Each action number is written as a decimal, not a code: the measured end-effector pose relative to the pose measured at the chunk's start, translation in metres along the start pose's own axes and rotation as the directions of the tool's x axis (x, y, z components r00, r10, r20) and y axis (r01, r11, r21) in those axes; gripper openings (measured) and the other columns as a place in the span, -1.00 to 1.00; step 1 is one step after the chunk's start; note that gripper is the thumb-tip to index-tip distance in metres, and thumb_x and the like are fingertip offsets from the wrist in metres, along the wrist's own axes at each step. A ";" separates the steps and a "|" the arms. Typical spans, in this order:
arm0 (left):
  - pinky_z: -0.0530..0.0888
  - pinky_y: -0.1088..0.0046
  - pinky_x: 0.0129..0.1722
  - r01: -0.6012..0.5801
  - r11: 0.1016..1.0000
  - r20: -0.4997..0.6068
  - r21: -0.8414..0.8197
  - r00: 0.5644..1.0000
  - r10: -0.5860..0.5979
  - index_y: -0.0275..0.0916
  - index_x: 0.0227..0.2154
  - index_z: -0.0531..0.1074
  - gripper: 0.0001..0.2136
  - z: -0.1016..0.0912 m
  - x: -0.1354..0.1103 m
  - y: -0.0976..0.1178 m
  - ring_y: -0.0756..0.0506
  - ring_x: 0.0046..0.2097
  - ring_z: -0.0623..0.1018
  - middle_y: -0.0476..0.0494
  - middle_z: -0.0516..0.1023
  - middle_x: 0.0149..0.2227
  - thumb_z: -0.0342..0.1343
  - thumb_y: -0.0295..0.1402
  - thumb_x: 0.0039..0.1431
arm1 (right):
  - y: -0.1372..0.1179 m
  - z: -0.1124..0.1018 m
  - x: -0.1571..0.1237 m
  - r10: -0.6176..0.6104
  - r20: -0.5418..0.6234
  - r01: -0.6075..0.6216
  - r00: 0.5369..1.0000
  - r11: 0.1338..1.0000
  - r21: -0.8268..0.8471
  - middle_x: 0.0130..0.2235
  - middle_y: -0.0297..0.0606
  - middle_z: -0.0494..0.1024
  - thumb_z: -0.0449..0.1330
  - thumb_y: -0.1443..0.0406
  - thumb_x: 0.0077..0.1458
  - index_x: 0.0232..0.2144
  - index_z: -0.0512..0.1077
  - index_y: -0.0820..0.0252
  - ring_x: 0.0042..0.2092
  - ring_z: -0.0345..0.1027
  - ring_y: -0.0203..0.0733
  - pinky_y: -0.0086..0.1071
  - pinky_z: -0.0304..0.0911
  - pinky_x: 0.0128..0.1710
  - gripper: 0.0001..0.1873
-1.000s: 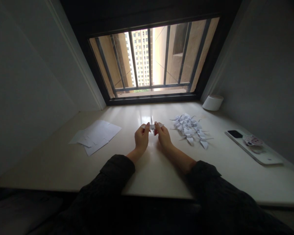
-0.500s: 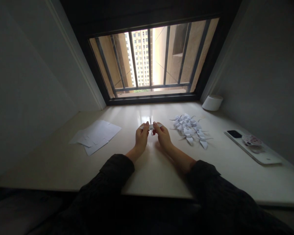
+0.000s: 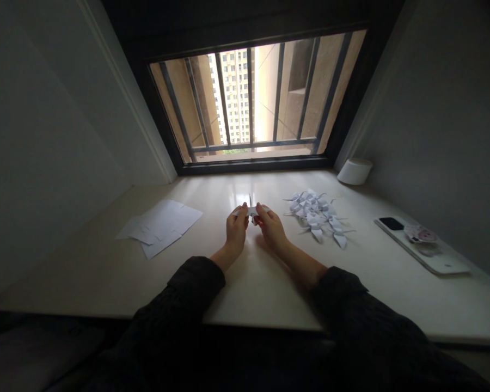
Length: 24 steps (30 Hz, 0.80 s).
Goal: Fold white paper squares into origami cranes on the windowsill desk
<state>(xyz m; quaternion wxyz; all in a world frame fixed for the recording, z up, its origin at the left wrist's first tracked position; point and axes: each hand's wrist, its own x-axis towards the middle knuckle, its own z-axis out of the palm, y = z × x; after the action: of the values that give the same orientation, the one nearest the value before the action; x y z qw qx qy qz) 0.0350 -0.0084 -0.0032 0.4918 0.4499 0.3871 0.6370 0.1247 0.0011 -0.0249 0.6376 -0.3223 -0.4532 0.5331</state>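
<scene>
Now, compared with a second ago, the hands sit very slightly farther left, and the folded paper [image 3: 252,210] between them looks straighter across, with its pale middle showing flat between the two thumbs. The left hand [image 3: 237,226] pinches one side of it between thumb and curled fingers, and the right hand [image 3: 270,224] pinches the other in the same way, so both are narrow and holding, with only a small gap between the thumb tips. A pointed part sticks up on the far side, and a shorter bit hangs toward the near side; the finer creases are too small to make out. The paper is held over the middle of the desk [image 3: 147,288], well apart from the other things. Such a small change suggests careful shaping of one piece, with the pinch on both sides apparently keeping it even. Nothing else has moved: to the left, loose paper sheets [image 3: 169,223] overlap, while to the right of the hands lies a crowded cluster of white paper birds [image 3: 310,209], some touching, too tangled to count. Farther right, a phone [image 3: 400,239] lies flat with its camera end toward the far side, and a white container [image 3: 354,171] stands at the far right, near the window [image 3: 253,103].
</scene>
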 end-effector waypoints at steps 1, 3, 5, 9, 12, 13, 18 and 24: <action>0.10 0.51 -0.60 0.001 1.000 -0.002 -0.003 1.000 -0.001 -0.23 -0.61 0.19 -0.60 0.000 0.000 0.000 0.10 -0.61 0.15 0.11 0.12 -0.65 0.13 -0.02 0.04 | 0.000 0.000 0.000 0.008 0.002 -0.008 1.000 1.000 0.006 -0.58 -0.43 0.24 0.14 -0.01 0.05 -0.56 0.28 0.13 -0.50 0.14 -0.32 -0.39 0.15 -0.42 -0.62; 0.08 0.52 -0.61 0.009 1.000 0.005 -0.008 1.000 -0.009 -0.23 -0.61 0.19 -0.61 -0.002 0.002 -0.002 0.10 -0.61 0.13 0.12 0.10 -0.65 0.13 -0.03 0.04 | 0.000 -0.001 0.001 0.020 -0.001 -0.020 1.000 1.000 -0.014 -0.59 -0.43 0.24 0.14 -0.01 0.04 -0.56 0.28 0.14 -0.50 0.15 -0.31 -0.39 0.15 -0.43 -0.62; 0.05 0.53 -0.63 0.025 1.000 0.017 0.003 1.000 -0.025 -0.23 -0.59 0.20 -0.62 -0.004 0.004 -0.005 0.10 -0.61 0.12 0.12 0.10 -0.65 0.13 -0.04 0.05 | -0.001 -0.003 0.003 0.009 -0.014 -0.010 1.000 0.997 -0.082 -0.59 -0.43 0.24 0.14 -0.02 0.04 -0.57 0.29 0.15 -0.51 0.15 -0.32 -0.39 0.15 -0.44 -0.61; 0.01 0.54 -0.65 0.033 0.998 -0.020 0.060 0.999 -0.032 -0.24 -0.58 0.19 -0.61 -0.009 0.008 -0.010 0.11 -0.62 0.10 0.12 0.11 -0.65 0.11 -0.03 0.06 | -0.009 -0.014 0.006 -0.160 -0.073 0.135 0.984 0.953 -0.270 -0.48 -0.41 0.31 0.11 0.04 0.08 -0.30 0.36 0.12 -0.48 0.21 -0.31 -0.39 0.21 -0.44 -0.71; 0.01 0.55 -0.64 0.020 0.996 -0.053 0.089 0.998 -0.016 -0.24 -0.59 0.19 -0.60 -0.011 0.010 -0.012 0.11 -0.61 0.10 0.12 0.10 -0.65 0.09 -0.01 0.07 | -0.016 -0.024 0.007 -0.380 0.041 0.345 0.924 0.783 -0.518 -0.21 -0.26 0.38 0.11 0.17 0.11 0.00 0.31 0.03 -0.30 0.30 -0.25 -0.32 0.29 -0.30 -0.62; 0.02 0.56 -0.64 0.021 0.995 -0.060 0.096 0.998 -0.015 -0.25 -0.59 0.19 -0.59 -0.011 0.009 -0.011 0.11 -0.61 0.10 0.12 0.11 -0.65 0.08 -0.01 0.08 | -0.018 -0.026 0.006 -0.432 0.120 0.412 0.894 0.685 -0.600 -0.14 -0.22 0.38 0.12 0.22 0.09 0.03 0.31 0.02 -0.25 0.31 -0.21 -0.28 0.29 -0.24 -0.59; 0.07 0.56 -0.63 0.023 0.990 -0.040 0.137 0.999 -0.018 -0.25 -0.60 0.23 -0.58 -0.009 0.006 -0.008 0.11 -0.61 0.14 0.10 0.14 -0.66 0.06 0.02 0.08 | -0.021 -0.032 0.006 -0.557 0.302 0.528 0.773 0.303 -0.793 -0.04 -0.18 0.39 0.20 0.32 0.06 -0.05 0.45 -0.04 -0.14 0.27 -0.10 -0.16 0.27 -0.13 -0.63; 0.19 0.53 -0.62 0.115 0.990 0.043 0.085 0.992 -0.119 -0.30 -0.45 0.42 -0.42 -0.011 0.009 -0.009 0.07 -0.61 0.29 -0.06 0.41 -0.56 -0.16 0.19 0.10 | -0.025 -0.038 0.013 -0.634 0.267 0.547 0.726 0.297 -0.782 -0.09 -0.27 0.46 0.19 0.35 0.10 -0.17 0.52 -0.15 -0.17 0.28 -0.13 -0.18 0.29 -0.18 -0.72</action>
<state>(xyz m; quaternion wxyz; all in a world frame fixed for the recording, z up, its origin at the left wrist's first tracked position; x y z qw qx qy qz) 0.0260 0.0015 -0.0135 0.5186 0.4615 0.4270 0.5795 0.1696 0.0104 -0.0141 0.5794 -0.4141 -0.7013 -0.0313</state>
